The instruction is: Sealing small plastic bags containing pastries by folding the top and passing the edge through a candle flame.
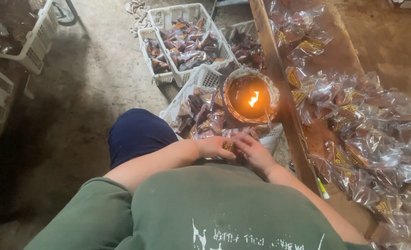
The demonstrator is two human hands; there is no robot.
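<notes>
Two hands meet at the lap: left hand (213,147) and right hand (255,153) both pinch one small clear-wrapped brown packet (228,146) between their fingertips, just below the round clay bowl with a flame (250,96), beside the wooden worktop (339,55).

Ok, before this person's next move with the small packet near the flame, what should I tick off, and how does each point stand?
1. Both hands on the packet: left hand and right hand meet on the small packet: ok.
2. Flame lit: flame burns in the round bowl: ok.
3. Hands apart from the flame: ok.
4. Packet's open edge lined up: hidden by fingers: cannot tell.
5. Loose plastic near fire: packets in the white crate lie right beside the bowl: not ok.
</notes>
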